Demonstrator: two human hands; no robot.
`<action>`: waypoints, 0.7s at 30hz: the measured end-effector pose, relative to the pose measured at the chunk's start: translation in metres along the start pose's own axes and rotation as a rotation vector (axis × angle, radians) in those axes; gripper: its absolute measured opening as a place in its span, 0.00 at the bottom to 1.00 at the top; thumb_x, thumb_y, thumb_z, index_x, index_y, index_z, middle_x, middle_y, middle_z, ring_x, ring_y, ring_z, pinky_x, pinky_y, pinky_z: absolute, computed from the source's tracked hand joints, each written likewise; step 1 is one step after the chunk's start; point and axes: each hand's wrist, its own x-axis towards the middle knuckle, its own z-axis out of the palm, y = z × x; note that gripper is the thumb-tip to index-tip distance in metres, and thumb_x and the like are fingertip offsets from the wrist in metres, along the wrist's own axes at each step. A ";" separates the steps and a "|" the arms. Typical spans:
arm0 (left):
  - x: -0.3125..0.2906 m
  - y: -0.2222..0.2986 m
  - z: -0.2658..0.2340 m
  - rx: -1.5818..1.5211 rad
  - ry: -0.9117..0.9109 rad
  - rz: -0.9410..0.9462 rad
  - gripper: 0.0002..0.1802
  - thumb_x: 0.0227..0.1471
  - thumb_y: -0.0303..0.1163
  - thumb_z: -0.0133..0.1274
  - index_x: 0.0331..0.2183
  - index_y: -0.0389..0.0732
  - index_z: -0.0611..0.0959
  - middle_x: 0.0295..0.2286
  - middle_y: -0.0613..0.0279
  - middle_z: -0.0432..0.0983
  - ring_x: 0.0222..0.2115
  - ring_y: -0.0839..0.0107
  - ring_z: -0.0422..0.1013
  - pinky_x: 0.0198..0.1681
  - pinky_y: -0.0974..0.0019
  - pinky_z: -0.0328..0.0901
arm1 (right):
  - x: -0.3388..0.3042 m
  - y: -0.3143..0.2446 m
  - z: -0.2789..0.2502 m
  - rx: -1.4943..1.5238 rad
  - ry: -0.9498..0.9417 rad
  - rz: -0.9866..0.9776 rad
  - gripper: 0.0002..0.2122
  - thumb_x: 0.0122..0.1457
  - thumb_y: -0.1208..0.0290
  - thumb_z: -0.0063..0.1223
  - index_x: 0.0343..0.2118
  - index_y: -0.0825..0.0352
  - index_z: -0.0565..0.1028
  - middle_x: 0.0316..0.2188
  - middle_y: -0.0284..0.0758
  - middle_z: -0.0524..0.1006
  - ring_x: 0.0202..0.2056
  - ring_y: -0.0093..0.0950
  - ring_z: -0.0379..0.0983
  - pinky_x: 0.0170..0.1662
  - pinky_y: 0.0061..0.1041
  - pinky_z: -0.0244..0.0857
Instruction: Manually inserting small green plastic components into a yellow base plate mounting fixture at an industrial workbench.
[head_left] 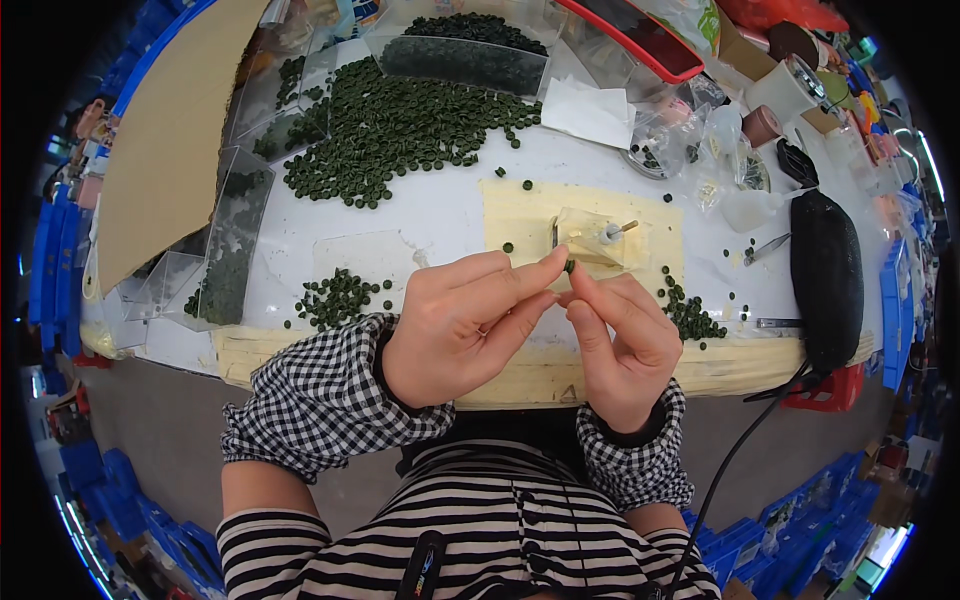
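Both hands meet over the counter [440, 205]: left hand [455, 325] and right hand [620, 345] pinching one tiny green ring [569, 266], seemingly light, rigid, easily dropped; best held by its rim.

Both forearms enter from the lower edge, sleeved in black-and-white check with dark cuffs at the wrists. The left hand [465, 325] is held palm-down, knuckles up, index finger and thumb extended forward to a pinch. The right hand [622, 345] is raised opposite, fingers curled, its thumb and index tip meeting the left fingertips at the midline.
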 end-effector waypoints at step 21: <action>0.013 -0.005 -0.016 -0.050 0.007 -0.151 0.11 0.43 0.22 0.61 0.34 0.38 0.85 0.13 0.73 0.57 0.14 0.83 0.52 0.18 0.74 0.46 | 0.002 -0.001 0.000 -0.033 -0.005 -0.029 0.14 0.48 0.85 0.58 0.39 0.70 0.79 0.26 0.36 0.77 0.26 0.24 0.71 0.30 0.18 0.64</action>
